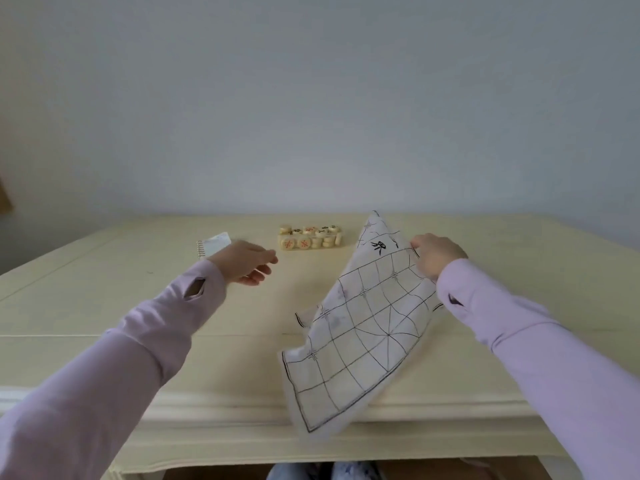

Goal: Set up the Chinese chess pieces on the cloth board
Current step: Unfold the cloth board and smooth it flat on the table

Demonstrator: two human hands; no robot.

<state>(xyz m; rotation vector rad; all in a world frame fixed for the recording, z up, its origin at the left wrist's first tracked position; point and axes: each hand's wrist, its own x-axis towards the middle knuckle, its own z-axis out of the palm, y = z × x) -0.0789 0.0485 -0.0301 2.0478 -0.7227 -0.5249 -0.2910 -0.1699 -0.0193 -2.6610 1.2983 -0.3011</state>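
Note:
A white cloth board (360,327) with a black grid hangs crumpled above the right half of the cream table (104,306); its lower corner droops past the table's front edge. My right hand (436,256) grips the cloth near its upper right edge. My left hand (247,263) hovers over the table to the left of the cloth, fingers relaxed, holding nothing. A cluster of round wooden chess pieces (310,237), some with red marks and some with black, is stacked in rows near the table's back edge, between my hands.
A small spiral notepad (213,245) lies at the back left, just behind my left hand. A plain pale wall rises behind the table. My knees show below the table's front edge.

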